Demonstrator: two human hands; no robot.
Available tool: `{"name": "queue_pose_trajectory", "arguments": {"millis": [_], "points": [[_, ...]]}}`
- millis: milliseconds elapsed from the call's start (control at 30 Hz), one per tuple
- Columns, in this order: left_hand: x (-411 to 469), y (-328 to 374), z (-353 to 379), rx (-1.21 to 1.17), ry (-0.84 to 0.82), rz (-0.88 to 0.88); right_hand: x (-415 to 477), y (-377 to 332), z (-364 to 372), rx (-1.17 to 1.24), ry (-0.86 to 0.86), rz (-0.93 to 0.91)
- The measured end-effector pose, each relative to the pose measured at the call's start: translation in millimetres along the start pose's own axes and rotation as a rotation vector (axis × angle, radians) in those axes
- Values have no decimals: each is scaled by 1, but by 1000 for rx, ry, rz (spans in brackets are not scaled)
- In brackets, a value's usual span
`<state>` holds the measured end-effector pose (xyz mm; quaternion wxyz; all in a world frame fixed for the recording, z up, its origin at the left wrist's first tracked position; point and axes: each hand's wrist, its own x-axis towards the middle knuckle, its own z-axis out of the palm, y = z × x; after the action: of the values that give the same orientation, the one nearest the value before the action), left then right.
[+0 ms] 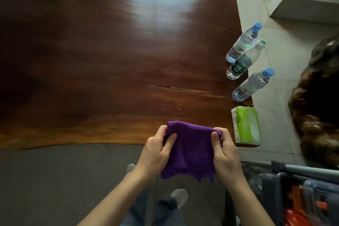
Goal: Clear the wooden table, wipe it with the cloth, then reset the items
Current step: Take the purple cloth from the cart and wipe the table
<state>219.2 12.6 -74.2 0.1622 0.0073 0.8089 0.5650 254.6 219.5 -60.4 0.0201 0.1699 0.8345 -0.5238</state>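
A purple cloth (pixel 190 149) hangs folded between both hands over the near edge of the dark wooden table (pixel 102 57). My left hand (pixel 156 152) grips its left side and my right hand (pixel 225 154) grips its right side, thumbs on top. Three water bottles stand along the table's right edge: a blue-capped one at the back (pixel 242 42), a green-labelled one in the middle (pixel 244 60), and another blue-capped one (pixel 252 84) nearest. A green and white tissue pack (pixel 245 124) lies at the near right corner. A small wet patch (pixel 171 105) glistens on the wood beyond the cloth.
Pale tiled floor (pixel 275 46) lies right of the table, with a dark carved wooden stump (pixel 315 101) on it. A grey rug (pixel 64 174) is under my feet. A cluttered rack with orange items (pixel 300 198) stands at the lower right. A long crack (pixel 190 90) runs through the tabletop.
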Motion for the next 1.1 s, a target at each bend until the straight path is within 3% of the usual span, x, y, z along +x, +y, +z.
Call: {"name": "queue_pose_trajectory", "arguments": {"millis": [333,600,900,1000,1100], "points": [[62,-33,30,-8,-130,-28,52,50,13,134,49,170],[116,-47,60,-4,-148,3,104,84,23,-218,199,98],[123,-59,84,121,-226,29,121,110,42,-478,328,170],[110,-65,59,194,-162,101,117,109,62,-658,254,77],[99,-81,4,338,56,150,119,110,86,-763,143,88]]}}
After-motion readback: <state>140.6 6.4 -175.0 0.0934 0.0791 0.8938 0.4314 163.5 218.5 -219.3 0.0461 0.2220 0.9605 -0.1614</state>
